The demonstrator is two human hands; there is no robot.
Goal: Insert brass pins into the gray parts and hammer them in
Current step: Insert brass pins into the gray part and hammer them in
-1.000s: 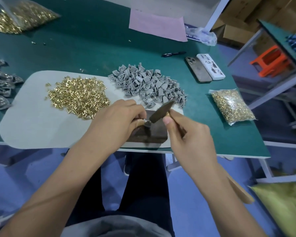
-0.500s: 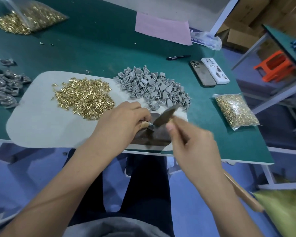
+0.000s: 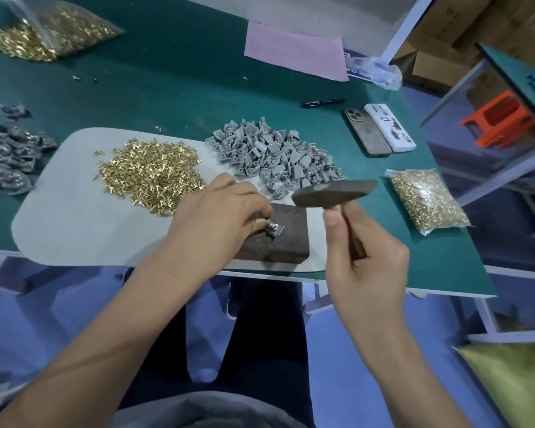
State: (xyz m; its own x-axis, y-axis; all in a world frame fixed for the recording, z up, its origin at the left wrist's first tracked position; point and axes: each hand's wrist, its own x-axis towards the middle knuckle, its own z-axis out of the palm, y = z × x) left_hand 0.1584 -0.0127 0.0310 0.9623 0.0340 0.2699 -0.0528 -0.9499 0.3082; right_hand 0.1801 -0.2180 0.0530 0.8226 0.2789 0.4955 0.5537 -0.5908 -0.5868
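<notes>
Holding the hammer [image 3: 334, 193] raised right of the dark block [image 3: 278, 242], our right hand [image 3: 365, 257] grips its handle; our left hand [image 3: 217, 217] pinches the gray part [image 3: 274, 230] on the block. We judge a crooked blow could hit our fingertips [image 3: 261, 224].

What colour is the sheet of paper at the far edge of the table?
Pale pink paper, clearest in the head view.
</notes>
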